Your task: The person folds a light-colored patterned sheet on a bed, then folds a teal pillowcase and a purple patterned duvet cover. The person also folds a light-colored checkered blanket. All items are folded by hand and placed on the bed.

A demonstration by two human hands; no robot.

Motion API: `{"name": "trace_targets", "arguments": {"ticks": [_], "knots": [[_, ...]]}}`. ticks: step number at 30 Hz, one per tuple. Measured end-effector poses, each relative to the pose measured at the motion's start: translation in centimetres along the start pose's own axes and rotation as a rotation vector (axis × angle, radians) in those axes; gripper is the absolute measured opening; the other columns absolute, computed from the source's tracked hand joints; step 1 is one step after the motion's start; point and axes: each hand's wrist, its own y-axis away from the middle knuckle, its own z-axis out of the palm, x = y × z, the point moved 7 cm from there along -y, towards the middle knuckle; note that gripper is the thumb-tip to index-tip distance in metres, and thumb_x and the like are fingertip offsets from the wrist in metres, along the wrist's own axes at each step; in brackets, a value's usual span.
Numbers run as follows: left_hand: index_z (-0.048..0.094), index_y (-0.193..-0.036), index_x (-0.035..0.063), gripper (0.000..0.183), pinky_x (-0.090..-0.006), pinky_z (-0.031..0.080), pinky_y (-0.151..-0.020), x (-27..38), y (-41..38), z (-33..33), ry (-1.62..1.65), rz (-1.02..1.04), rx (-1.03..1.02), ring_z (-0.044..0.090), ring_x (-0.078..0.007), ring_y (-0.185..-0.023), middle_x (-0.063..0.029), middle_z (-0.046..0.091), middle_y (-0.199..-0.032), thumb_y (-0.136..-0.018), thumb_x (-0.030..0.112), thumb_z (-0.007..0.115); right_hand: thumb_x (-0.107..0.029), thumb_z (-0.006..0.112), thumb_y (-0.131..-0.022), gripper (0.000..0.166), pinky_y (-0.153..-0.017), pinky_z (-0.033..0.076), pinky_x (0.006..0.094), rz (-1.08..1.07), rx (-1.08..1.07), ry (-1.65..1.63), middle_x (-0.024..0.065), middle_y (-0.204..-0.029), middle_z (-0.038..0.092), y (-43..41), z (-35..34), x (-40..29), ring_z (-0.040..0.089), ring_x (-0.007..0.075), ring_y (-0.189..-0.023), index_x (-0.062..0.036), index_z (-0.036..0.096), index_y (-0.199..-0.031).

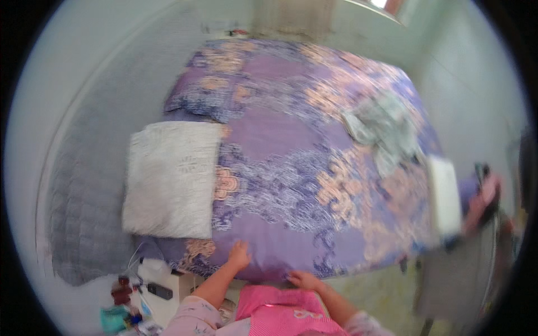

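A bed covered by a purple bedsheet (pixel 269 134) with orange and bluish-white floral patterns spreads before me. My left hand (pixel 240 255) rests on the sheet near its front edge, with nothing visible in its grasp. Lower and to the right, my right hand (pixel 303 280) is at the edge of the bed against the sheet. Its fingers are blurred, so whether they pinch the cloth is unclear. Creases run through the sheet between both hands. A white pillow (pixel 172 180) lies on the left side of the bed, just beyond my left hand.
A patterned pillow (pixel 201 92) lies farther back. Crumpled pale green cloth (pixel 386 130) and a white boxy object (pixel 444 195) are at the right. Beside my left arm, a white bedside table (pixel 166 308) holds a dark phone-like device (pixel 159 290). A grey padded headboard (pixel 88 180) borders the left.
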Motion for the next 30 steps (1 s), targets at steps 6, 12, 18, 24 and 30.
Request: {"name": "trace_targets", "arguments": {"ticks": [6,12,18,24,30], "knots": [[0.038,-0.134,0.0076,0.069,-0.0426,0.029,-0.106,13.1,-6.4,3.5,0.086,0.111,-0.011,0.033,-0.039,-0.128,-0.0254,0.031,-0.139,-0.075,0.028,0.066,-0.029,0.055,-0.085,0.041,-0.077,0.048,0.0377,0.236,0.19,-0.031,0.0186,-0.099,0.064,0.3,-13.7,10.9,0.061,0.0335,-0.089,-0.0024,0.054,-0.116],[0.015,-0.143,0.0117,0.104,-0.0513,0.019,-0.107,23.6,-13.5,12.4,0.192,-0.14,-0.182,0.01,-0.0432,-0.134,-0.0246,0.008,-0.147,-0.065,0.046,0.074,-0.024,0.06,-0.082,0.043,-0.083,0.047,0.0361,0.41,0.442,0.008,0.0214,-0.109,0.059,-0.8,-31.7,24.3,0.059,0.031,-0.096,0.0004,0.055,-0.117],[-0.027,-0.139,0.0176,0.146,-0.0657,0.0,-0.101,30.8,-15.3,19.0,0.098,-0.532,-0.391,-0.027,-0.0475,-0.129,-0.0263,-0.029,-0.141,-0.047,0.063,0.079,-0.018,0.064,-0.076,0.051,-0.086,0.047,0.0378,0.289,0.718,0.344,0.0281,-0.133,0.029,-5.4,-47.1,32.3,0.049,0.0391,-0.109,-0.0013,0.048,-0.122],[-0.033,-0.135,0.0194,0.147,-0.0685,-0.001,-0.098,33.1,-16.6,19.9,0.055,-0.544,-0.457,-0.033,-0.0473,-0.126,-0.0259,-0.037,-0.137,-0.049,0.061,0.079,-0.019,0.072,-0.068,0.093,-0.089,0.043,0.0402,0.205,1.12,-0.011,0.0303,-0.133,0.029,-7.9,-58.2,39.8,0.042,0.0396,-0.117,0.0022,0.016,-0.139],[-0.014,-0.144,0.0194,0.125,-0.0545,0.009,-0.107,31.6,-16.4,18.4,0.235,-0.53,-0.32,-0.015,-0.0406,-0.135,-0.0208,-0.02,-0.147,-0.063,0.057,0.074,-0.009,0.048,-0.081,0.038,-0.068,0.049,0.049,0.235,0.728,0.288,0.0285,-0.091,0.059,-9.3,-49.7,34.8,0.06,0.0413,-0.08,0.0016,0.046,-0.117]]}}
